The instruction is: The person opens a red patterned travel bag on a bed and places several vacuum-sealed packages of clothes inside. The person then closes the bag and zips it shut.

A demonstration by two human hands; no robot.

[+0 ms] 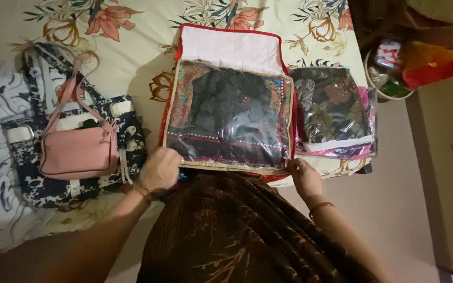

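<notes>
Across the floral bedsheet (148,57), at twelve o'clock from the person, lay the clear-fronted garment bag (230,118); seemingly mid-closing, needing a steady pull along its near edge; left hand (158,169) gripped its seven o'clock corner, right hand (304,175) pinched the five o'clock corner, forearms angled inward.

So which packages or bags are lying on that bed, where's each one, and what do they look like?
Large clear-fronted garment cover: middle, rectangular, red trim, dark folded cloth inside; left hand and right hand at its near corners.
Smaller clear packet: right of it, pink edges.
Pink handbag: left, on a black-and-white patterned bag.
</notes>
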